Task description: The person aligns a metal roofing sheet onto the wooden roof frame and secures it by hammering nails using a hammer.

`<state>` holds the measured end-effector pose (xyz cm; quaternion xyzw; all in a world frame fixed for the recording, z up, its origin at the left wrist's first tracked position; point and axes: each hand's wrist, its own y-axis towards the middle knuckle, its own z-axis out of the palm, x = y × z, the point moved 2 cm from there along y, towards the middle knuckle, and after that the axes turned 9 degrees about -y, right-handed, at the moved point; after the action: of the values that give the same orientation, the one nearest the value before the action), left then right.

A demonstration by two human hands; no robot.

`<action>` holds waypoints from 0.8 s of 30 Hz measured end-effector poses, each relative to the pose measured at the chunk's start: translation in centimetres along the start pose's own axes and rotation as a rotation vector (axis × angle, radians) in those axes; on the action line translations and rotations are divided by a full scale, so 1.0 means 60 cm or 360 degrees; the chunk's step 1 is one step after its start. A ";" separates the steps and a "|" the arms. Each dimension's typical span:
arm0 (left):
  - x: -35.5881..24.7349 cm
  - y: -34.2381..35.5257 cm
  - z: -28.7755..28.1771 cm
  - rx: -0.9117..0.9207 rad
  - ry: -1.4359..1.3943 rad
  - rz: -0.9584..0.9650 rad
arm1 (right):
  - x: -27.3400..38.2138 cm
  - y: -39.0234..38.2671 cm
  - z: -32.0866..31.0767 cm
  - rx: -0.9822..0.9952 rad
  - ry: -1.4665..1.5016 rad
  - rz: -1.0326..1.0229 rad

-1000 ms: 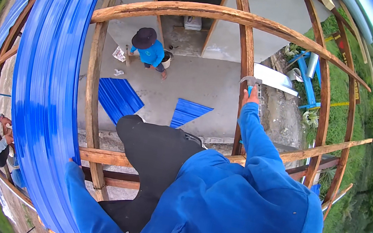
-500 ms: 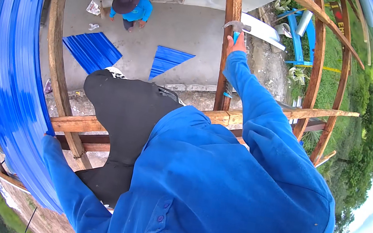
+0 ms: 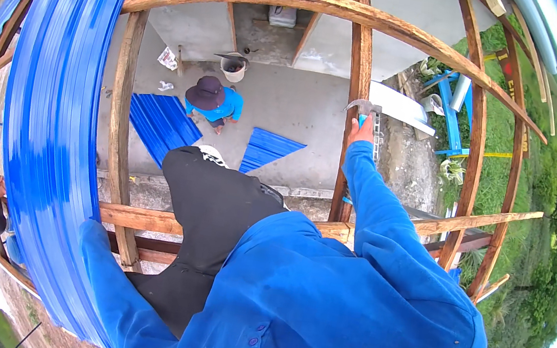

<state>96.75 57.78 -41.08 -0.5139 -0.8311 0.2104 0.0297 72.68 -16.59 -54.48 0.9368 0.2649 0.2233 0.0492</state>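
Head view: nearest me, the left sleeve ends against the long blue ribbed sheet, which lies over the frame's left side; that hand is hidden, so I cannot tell whether it grips. I judge the sheet light for its length, stiff along its ribs, slick and sharp-edged, best held by both long edges. Farther, to the right, the right hand wraps the hammer just below its probably heavy head. Whether it touches the beam, I can't make out. The sheet's far end is cut off.
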 end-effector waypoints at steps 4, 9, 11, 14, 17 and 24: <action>0.051 -0.029 -0.023 -0.0013 -0.0036 -0.0065 | 0.060 -0.004 0.005 0.0127 -0.0108 -0.0018; -0.014 -0.023 -0.032 0.0070 -0.0048 -0.0024 | -0.032 0.037 0.002 0.0172 -0.0088 0.0076; -0.031 -0.045 -0.053 0.0072 -0.0093 -0.0081 | -0.033 0.038 0.008 0.0065 -0.0115 -0.0017; 0.154 0.019 0.016 -0.0071 -0.0862 -0.0710 | 0.009 0.022 0.023 0.0195 0.0004 -0.0039; 0.060 0.009 0.008 0.0151 -0.0311 -0.0118 | -0.006 0.016 -0.001 0.0248 -0.0153 0.0137; 0.021 -0.056 -0.011 0.0028 -0.0280 0.0033 | -0.007 0.019 0.004 0.0145 -0.0154 0.0061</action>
<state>93.49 57.75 -39.42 -0.5018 -0.8232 0.2624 -0.0412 73.04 -17.78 -54.60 0.9526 0.2542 0.1662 0.0151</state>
